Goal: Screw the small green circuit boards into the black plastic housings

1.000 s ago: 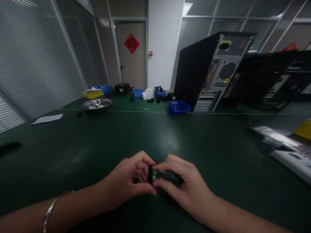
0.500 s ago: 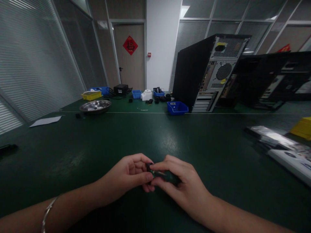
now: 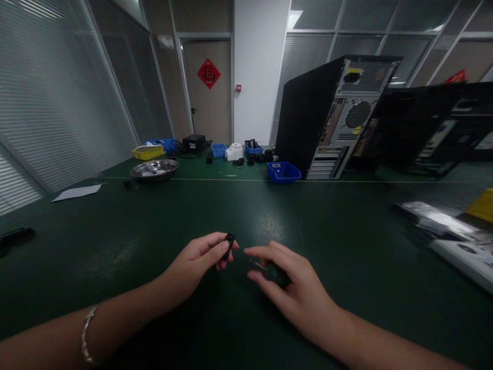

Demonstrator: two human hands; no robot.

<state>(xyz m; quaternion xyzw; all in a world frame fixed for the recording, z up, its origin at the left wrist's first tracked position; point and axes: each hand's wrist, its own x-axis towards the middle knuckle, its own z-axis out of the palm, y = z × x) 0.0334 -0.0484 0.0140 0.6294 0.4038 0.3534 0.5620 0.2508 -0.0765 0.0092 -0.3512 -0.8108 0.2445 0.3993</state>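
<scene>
Between the thumb and fingers of my left hand point(image 3: 206, 255) is a small black plastic part point(image 3: 230, 245), held tilted, with a bit of green showing near my thumb. My right hand point(image 3: 290, 280) curls around the dark handle of a screwdriver point(image 3: 274, 274). Its short metal shaft points left, toward my left hand. The right index finger and thumb tip are spread apart on either side of the shaft. A small gap separates the two hands, both just above the green tabletop point(image 3: 185, 210).
A metal dish point(image 3: 154, 169) and a sheet of paper point(image 3: 77, 192) lie at left. Farther back are a blue bin point(image 3: 284, 172), a white plastic housing point(image 3: 234, 151) and a black computer tower point(image 3: 311, 113). White-and-silver equipment point(image 3: 458, 257) lies at right.
My hands have moved apart. My left hand has turned the black part more upright and drawn it back; the screwdriver tip has come away from it.
</scene>
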